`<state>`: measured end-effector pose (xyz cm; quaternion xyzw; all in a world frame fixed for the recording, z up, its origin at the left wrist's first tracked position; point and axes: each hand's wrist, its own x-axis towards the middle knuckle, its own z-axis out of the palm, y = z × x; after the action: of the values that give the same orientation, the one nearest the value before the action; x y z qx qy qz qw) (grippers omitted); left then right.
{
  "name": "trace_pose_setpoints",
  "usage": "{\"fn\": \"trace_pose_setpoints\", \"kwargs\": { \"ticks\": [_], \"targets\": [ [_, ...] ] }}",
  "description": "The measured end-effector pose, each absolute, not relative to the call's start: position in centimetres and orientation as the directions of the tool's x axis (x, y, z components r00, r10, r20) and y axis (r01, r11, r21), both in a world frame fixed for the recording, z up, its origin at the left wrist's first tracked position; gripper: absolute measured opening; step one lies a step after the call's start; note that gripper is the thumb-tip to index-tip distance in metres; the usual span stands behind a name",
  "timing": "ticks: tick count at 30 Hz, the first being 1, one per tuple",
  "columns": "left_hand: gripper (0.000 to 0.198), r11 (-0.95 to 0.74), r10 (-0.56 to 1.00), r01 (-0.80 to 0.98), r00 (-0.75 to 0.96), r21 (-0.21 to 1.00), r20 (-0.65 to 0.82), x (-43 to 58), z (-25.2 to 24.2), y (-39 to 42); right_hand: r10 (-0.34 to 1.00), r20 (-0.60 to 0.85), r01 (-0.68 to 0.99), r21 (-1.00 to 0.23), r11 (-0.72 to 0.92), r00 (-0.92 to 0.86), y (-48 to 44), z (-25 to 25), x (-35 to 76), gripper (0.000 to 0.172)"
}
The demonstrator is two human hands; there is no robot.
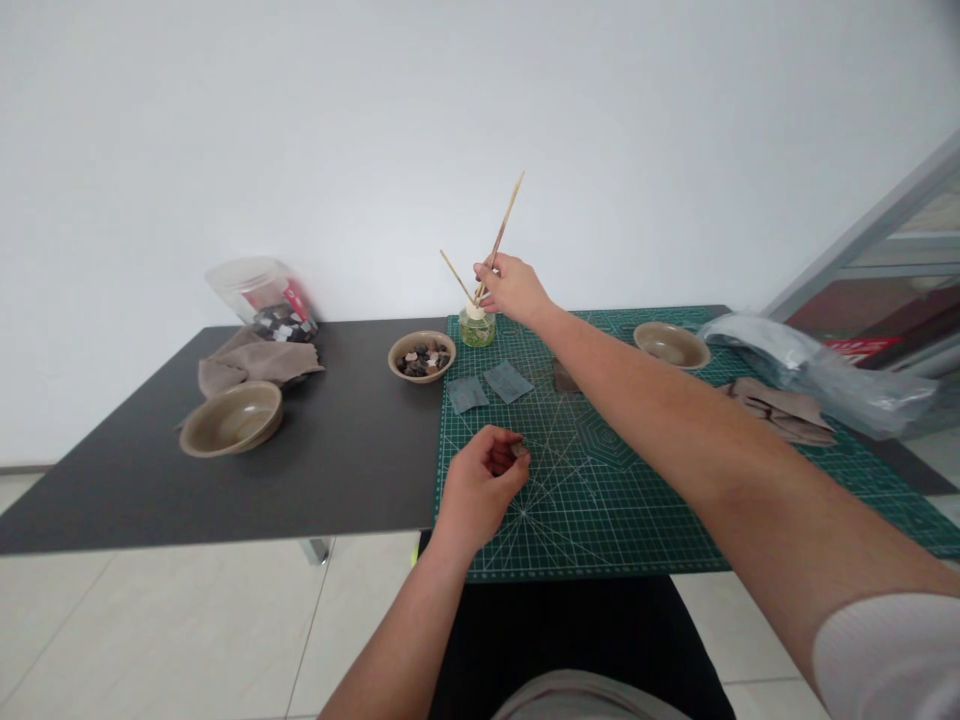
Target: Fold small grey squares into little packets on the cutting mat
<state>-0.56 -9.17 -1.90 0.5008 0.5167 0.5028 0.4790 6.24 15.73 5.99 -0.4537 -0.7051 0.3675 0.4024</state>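
Note:
My right hand (514, 287) reaches to the back of the green cutting mat and pinches a thin wooden stick (508, 215) that points up and to the right. Its lower end is at the mouth of a small glass jar (477, 330) of yellow-green liquid. A second thin stick (454, 270) leans out of that jar to the left. Closer to me, my left hand (480, 485) is closed above the mat, with a small grey-brown stone (519, 450) between thumb and fingers. Two grey sheets of sandpaper (508, 381) lie between the hand and the jar.
A bowl of dark pebbles (421, 375) stands left of the mat (600, 530). Further left are another bowl (232, 425), a brown cloth (259, 358) and a tipped plastic tub (255, 285). At right are a bowl (671, 350), a folded cloth (784, 405) and a clear plastic bag (810, 365).

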Motion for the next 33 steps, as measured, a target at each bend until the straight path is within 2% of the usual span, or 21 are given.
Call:
{"fn": "trace_pose_setpoints", "kwargs": {
  "ticks": [7,17,21,28,33],
  "targets": [
    [0.012,0.014,1.0,0.039,-0.02,0.999,-0.013,-0.6,-1.8,-9.1,0.944,0.254,0.357,-0.879,0.317,-0.211,15.8,5.5,6.4,0.027],
    [0.013,0.007,0.999,0.049,-0.034,0.999,-0.005,-0.6,-1.7,-9.2,0.949,0.262,0.39,-0.867,0.311,-0.175,16.3,5.4,6.8,0.022],
    [0.012,0.009,0.999,0.046,-0.034,0.999,-0.008,-0.6,-1.7,-9.3,0.924,0.316,0.465,-0.799,0.382,-0.216,16.6,5.5,6.8,0.021],
    [0.014,0.021,0.999,0.045,-0.038,0.999,-0.019,-0.6,-1.8,-9.2,0.905,0.329,0.698,-0.58,0.42,-0.27,16.9,5.9,6.1,0.022],
    [0.013,0.022,0.999,0.053,-0.032,0.998,-0.02,-0.6,-1.7,-9.2,0.921,0.247,0.711,-0.586,0.39,-0.301,17.0,5.4,5.8,0.015]
  ]
}}
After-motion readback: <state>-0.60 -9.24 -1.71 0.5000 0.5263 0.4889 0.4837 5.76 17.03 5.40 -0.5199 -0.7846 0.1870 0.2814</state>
